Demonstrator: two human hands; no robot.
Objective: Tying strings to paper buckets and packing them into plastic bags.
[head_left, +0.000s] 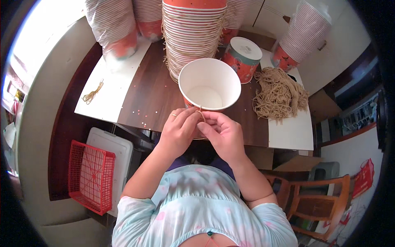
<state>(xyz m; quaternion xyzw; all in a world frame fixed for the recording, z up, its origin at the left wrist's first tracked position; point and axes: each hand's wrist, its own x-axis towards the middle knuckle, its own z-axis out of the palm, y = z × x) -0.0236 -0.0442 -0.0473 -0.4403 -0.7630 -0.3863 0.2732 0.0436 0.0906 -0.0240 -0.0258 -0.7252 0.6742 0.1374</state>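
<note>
From far off, through the head camera, I have both hands close together at the near side of the open paper bucket (pixel 207 82). The thin tan cord (pixel 203 116) is right there, between the fingers, in front of the bucket's rim. My right hand (pixel 224 133) has its thumb and pointing finger nipped tight on it. My left hand (pixel 181 129) has its fingers bunched on the cord too, but its thumb is hidden, so I can't tell how hard it squeezes. A bit of cord pokes up above the fingertips, and another bit bends below, between the hands. I can't see if there is a knot.

To do this finger work well, I think I should pinch with just the tips and leave a little tail of cord to hold. Small, slow pulls seem best, because thin cord can twist or slip away. I should pull both sides the same, so that the cord sits even. The bucket looks light, so a hard tug might tip it or bend its rim. My wrists should be low and soft, and my fingers should not block my view of the cord.

The bucket stands on the brown tabletop (pixel 152 94). Behind it is a tall stack of paper buckets (pixel 193 45) with cords on them. To the right lies a big messy heap of tan cords (pixel 282 94), well apart from my fingers.
</note>
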